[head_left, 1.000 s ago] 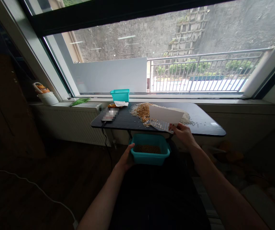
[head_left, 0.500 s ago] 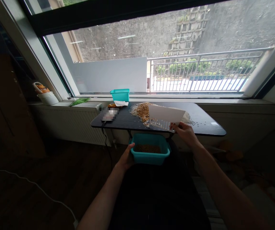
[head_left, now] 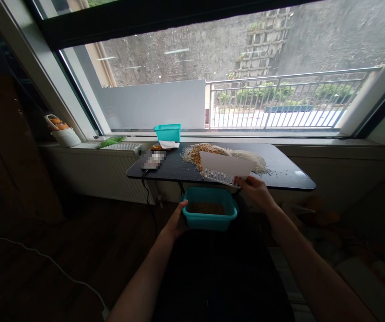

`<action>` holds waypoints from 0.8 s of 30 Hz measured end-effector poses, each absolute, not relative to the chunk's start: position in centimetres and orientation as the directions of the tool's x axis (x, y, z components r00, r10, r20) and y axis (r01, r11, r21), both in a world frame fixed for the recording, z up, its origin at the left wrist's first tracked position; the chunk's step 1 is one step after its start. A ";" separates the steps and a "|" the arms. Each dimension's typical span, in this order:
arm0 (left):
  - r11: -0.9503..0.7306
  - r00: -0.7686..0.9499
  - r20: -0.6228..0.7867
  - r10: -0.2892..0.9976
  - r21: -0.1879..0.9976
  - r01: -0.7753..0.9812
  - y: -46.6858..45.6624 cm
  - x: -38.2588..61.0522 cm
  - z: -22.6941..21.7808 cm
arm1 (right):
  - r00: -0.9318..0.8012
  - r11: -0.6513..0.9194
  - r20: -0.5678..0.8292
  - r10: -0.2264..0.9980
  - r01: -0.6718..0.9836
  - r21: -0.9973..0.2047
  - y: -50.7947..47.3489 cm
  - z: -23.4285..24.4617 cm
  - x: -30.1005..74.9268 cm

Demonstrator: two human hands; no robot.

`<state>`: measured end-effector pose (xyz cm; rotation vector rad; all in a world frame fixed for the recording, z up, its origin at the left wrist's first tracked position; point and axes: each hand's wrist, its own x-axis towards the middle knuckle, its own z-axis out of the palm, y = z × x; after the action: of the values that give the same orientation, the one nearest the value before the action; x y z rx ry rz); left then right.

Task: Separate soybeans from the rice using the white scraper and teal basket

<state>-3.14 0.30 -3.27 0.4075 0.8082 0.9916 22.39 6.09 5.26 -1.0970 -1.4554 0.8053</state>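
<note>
My left hand [head_left: 178,218] grips the left side of a teal plastic tub [head_left: 209,221], its thumb over the rim. Brown grains [head_left: 206,208] cover the tub's bottom, and it sits just below the table's front edge, at my lap. In my right hand [head_left: 251,187] is a white flat sheet with a row of slots along its lower edge [head_left: 228,163], pinched at its lower right corner. The sheet stands tilted over the front of a pile of yellow kernels [head_left: 195,154], hiding part of it. Whitish grains [head_left: 251,158] spread to the right of the kernels.
The black folding table [head_left: 289,172] stands under the window. A smaller teal container [head_left: 168,133] is on its far side, near a white tissue [head_left: 169,145]. A blurred-out device [head_left: 154,160] with a cable lies at the table's left. A radiator [head_left: 101,172] is further left.
My right hand has moved the slotted sheet a little to the left and toward me, uncovering more of the whitish grains. My left hand and the tub have stayed in place.
</note>
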 end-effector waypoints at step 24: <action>0.509 0.310 -0.407 0.859 0.613 -0.604 0.3 -4.2 -3.1 | 0.030 0.337 0.352 0.935 0.225 -0.914 7.1 6.3 22.8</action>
<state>-4.15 0.27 -3.10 0.3796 0.7775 0.9969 22.82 7.10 6.29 -1.1229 -1.4591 0.7820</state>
